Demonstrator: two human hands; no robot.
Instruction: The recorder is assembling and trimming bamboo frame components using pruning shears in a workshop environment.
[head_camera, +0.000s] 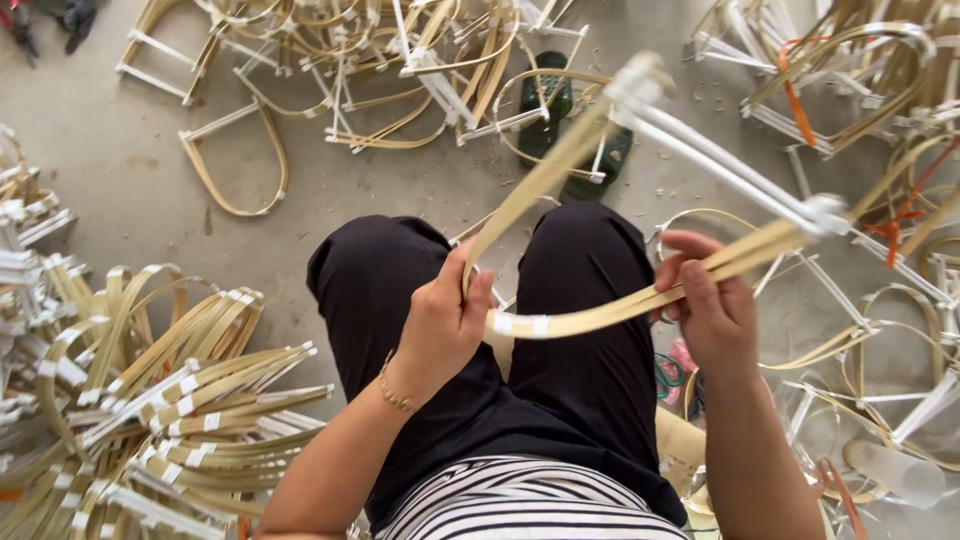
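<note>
Left hand (440, 325) at 6 o'clock, fingers clamped on bent bamboo strip frame (600, 310) above black-trousered lap (560, 380). Right hand (712, 310) at 4 o'clock, fingers closed round the doubled strips near a white tape joint (522, 324). White cross rods (720, 165) running toward 1 o'clock, blurred, probably part of same frame. Taped strip bundles (170, 400) stacked at 8 o'clock. Finished loops (340, 60) on concrete floor (110, 150) at 11 o'clock. Green sandals (545, 100) at 12 o'clock
</note>
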